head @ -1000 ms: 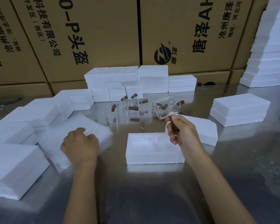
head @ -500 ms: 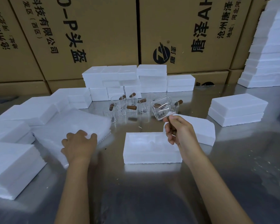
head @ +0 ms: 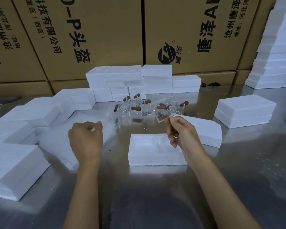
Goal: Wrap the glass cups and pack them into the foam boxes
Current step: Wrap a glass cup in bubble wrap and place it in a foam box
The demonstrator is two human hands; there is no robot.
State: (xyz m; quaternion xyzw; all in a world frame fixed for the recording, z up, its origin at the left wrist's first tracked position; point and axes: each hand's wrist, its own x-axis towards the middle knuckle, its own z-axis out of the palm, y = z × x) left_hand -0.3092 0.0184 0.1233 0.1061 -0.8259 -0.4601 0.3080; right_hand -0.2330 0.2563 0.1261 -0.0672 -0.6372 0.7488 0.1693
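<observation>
My right hand point(head: 180, 131) is clenched round the brown wooden handle of a clear glass cup point(head: 163, 109), which hangs tilted in the air, mouth away from me, just beyond the open white foam box half point(head: 155, 149) lying on the steel table point(head: 155, 195). My left hand point(head: 86, 139) pinches the edge of a thin white foam wrapping sheet point(head: 106, 119) off the stack of such sheets point(head: 59, 146) at my left; the sheet is blurred, so I cannot tell how much of it is free. As I judge it, the step in hand is getting a single sheet loose to wrap this cup. To do it well I would peel one sheet only, checking that no second sheet clings beneath, then bring it under the cup over bare table near the box half, well apart from the cluster of other glass cups with wooden handles point(head: 135, 108) standing behind. Glass on steel is unforgiving, so I would keep the handle firmly gripped until the wrap covers the body, fold the foam round the handle too, and only then seat the bundle in the moulded recess. The loose white foam lid point(head: 203, 129) lies just beside the box half, ready for closing.
</observation>
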